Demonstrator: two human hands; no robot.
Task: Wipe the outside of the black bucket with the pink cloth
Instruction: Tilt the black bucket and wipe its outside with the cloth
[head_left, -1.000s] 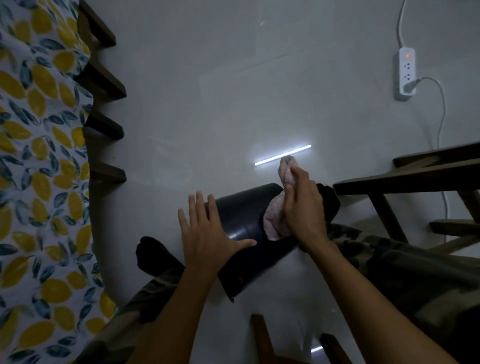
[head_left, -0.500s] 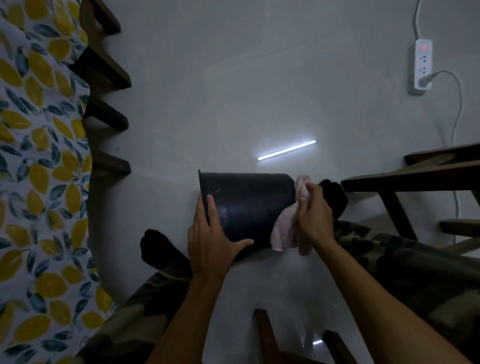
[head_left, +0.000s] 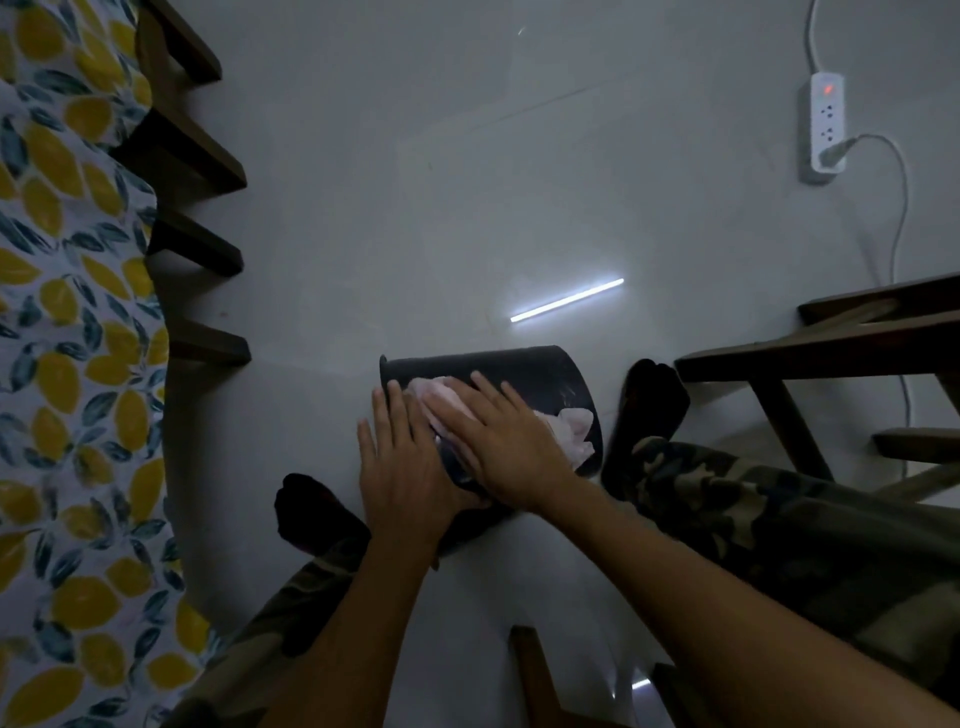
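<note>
The black bucket (head_left: 524, 371) lies on its side on the grey floor between my feet, its rim to the left. The pink cloth (head_left: 569, 434) is spread over the bucket's upper side, bunched at the right end. My right hand (head_left: 501, 441) lies flat on the cloth, fingers stretched toward the rim, pressing it against the bucket. My left hand (head_left: 402, 465) rests on the bucket's near left side next to the rim, fingers straight, holding it steady. The lower part of the bucket is hidden by both hands.
A bed with a lemon-print sheet (head_left: 62, 364) and dark wooden slats (head_left: 208, 254) runs along the left. A wooden chair frame (head_left: 831, 353) stands at the right. A white power strip (head_left: 826, 127) with its cable lies at the far right. My black-socked feet (head_left: 649, 415) flank the bucket.
My right hand has slid the cloth from the bucket's right end leftward over its side toward the rim. The bucket has turned slightly; my left hand stays near the rim.
</note>
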